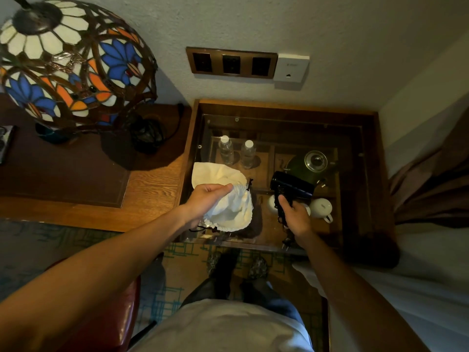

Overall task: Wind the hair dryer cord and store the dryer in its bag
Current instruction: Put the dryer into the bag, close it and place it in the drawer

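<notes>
My left hand [206, 199] grips the rim of a white drawstring bag [228, 196], holding its mouth open toward the right. A black drawstring dangles from the bag's edge. My right hand [295, 215] holds a black hair dryer [291, 188] by its handle, with the cord wound against the handle. The dryer's barrel points up and to the right. The plug [286, 242] hangs below my right wrist. Bag and dryer are apart, both held above the glass-topped cabinet [355, 199].
Under the glass lie two water bottles [237, 152], a green kettle [311, 165] and white cups [321, 208]. A stained-glass lamp [73, 62] stands on the wooden desk [152, 189] at left. Wall sockets [231, 63] sit above. A bed edge [406, 288] lies at right.
</notes>
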